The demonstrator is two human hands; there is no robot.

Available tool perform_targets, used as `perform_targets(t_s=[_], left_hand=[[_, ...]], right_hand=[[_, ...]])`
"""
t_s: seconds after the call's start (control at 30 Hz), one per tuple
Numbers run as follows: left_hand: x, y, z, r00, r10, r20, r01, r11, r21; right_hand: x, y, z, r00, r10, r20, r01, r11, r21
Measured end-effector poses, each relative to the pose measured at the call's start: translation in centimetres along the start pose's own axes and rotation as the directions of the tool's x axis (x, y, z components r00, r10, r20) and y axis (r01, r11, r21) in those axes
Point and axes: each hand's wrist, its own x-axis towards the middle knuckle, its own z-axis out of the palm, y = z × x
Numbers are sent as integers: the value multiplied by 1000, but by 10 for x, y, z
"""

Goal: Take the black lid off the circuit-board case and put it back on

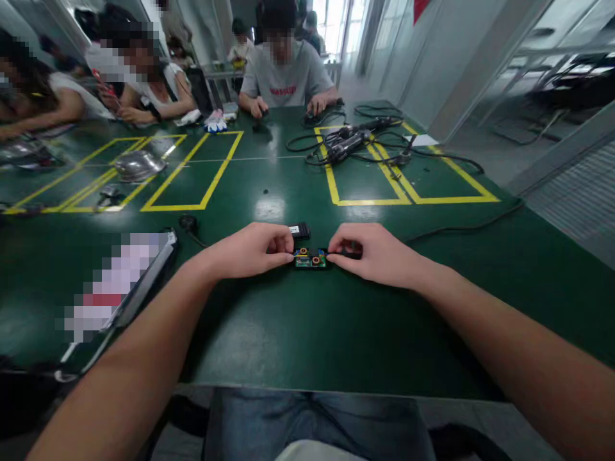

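A small green circuit board with copper coils (316, 260) lies in an open black case on the table in front of me. My left hand (252, 251) is closed in a pinch at the case's left end. At the right end, the thumb and fingers of my right hand (372, 255) are pinched together, with something black, perhaps a cable, partly hidden under them. Just behind the case lies a black ribbed cover (302, 230) with a white label. A black plug (188, 223) has its cord running towards my left hand.
A long bagged item (139, 282) lies left on the green table (269, 346). Tangled black cables and tools (346, 142) lie at the back right, and a shiny metal bowl-like part (139, 165) at the back left. A co-worker (288, 73) sits opposite; others sit left.
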Motion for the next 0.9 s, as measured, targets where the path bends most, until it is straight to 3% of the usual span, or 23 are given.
perform_targets(t_s=[0.37, 0.67, 0.8, 0.9], left_hand=[[-2, -1, -7, 999, -22, 35, 20, 999, 45], [0, 0, -6, 1000, 8, 11, -9, 994, 112], [1, -3, -4, 995, 97, -38, -87, 973, 215], [4, -7, 1, 958, 226, -178, -171, 945, 279]], right_hand=[[-2, 4, -4, 996, 34, 86, -36, 999, 29], [0, 4, -6, 996, 30, 90, -35, 998, 59], [0, 5, -5, 995, 40, 86, -46, 996, 72], [-1, 7, -2, 995, 56, 80, -63, 994, 88]])
